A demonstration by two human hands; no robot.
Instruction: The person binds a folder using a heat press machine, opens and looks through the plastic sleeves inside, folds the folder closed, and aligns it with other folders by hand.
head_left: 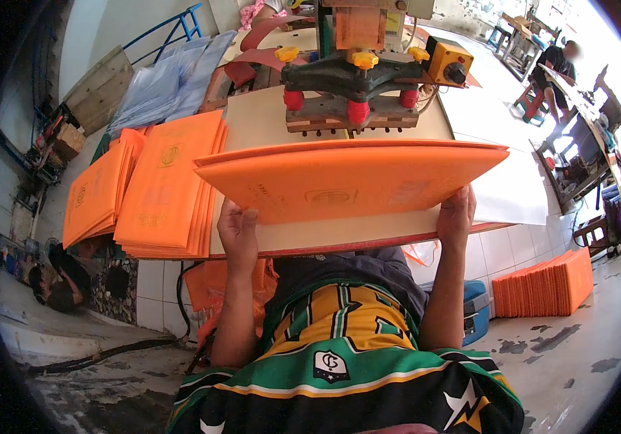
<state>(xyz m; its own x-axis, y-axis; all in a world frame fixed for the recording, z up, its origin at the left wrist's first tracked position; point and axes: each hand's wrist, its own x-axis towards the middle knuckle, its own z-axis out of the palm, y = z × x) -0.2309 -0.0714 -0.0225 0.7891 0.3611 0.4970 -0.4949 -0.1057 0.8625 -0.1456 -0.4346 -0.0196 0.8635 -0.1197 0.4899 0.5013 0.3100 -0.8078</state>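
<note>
Between my two hands an orange printed folder [375, 189] is held up on its long edge, tilted, just in front of the press. It looks several layers thick along the top. My left hand [239, 230] grips its lower left corner, thumb on the near face. At the lower right corner my right hand [456, 211] is closed on the same folder. Behind it stands a press head [357, 87] with yellow knobs and red posts. A cream board [325, 235] lies below. To the left are stacked orange folders [169, 181] with gold print.
Another pile of orange folders [93, 192] sits farther left. Clear plastic sheets [173, 79] lie behind it. A yellow control box [448, 61] is fixed beside the press. On the floor at right stands a row of orange folders [542, 286]. A person [558, 76] sits at the back right.
</note>
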